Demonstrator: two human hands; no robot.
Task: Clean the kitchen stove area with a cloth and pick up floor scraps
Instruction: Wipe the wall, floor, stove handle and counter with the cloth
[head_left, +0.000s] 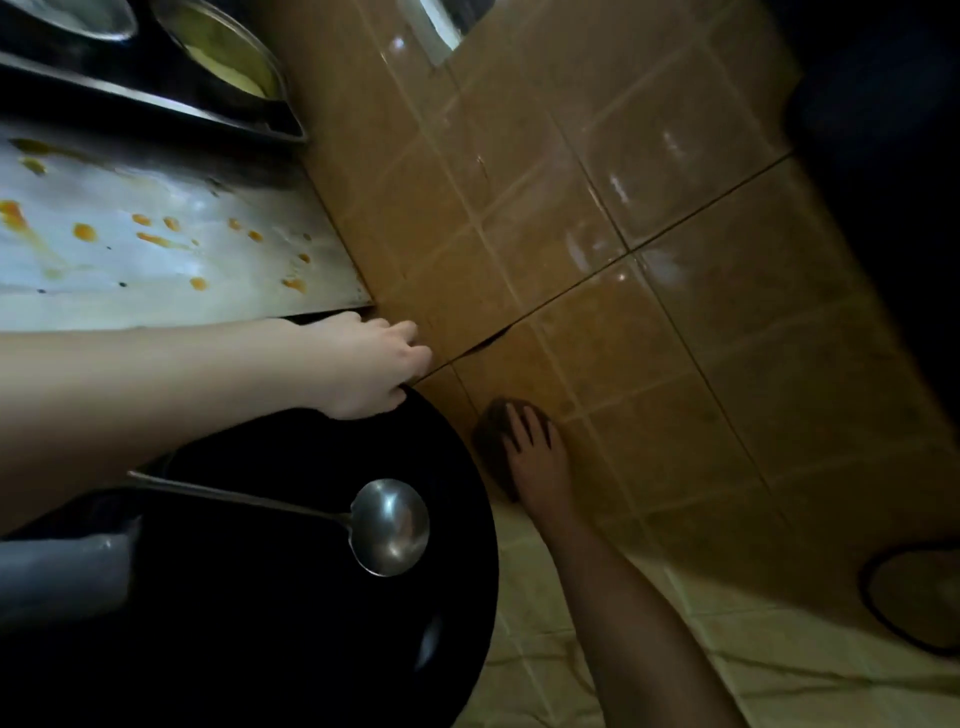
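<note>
At the left lay the steel counter (156, 249), flecked with orange spatters and not yet wiped, with metal pans (228, 57) beyond it. Below it sat a black wok (291, 597) with a ladle (389, 525) resting in it, its handle pointing left.

The left hand (363, 369) reached across between the counter's corner and the wok's rim, fingers curled loosely and seemingly braced on the edge; it had hold of nothing that could be made out.

Further right, the right hand (535, 457) was pressed flat, fingers spread, on a dark brown cloth (493, 436) against the brown tiled face (649, 338) beside the wok. The cloth lay directly under that hand, bunched, with its longer side running roughly along the fingers. It was well apart from the spattered counter, which lay up and to the left of it, past the left hand.

So the right hand was the one to carry the wiping, probably. Scraps on the pale floor (675, 649) could not be made out.
</note>
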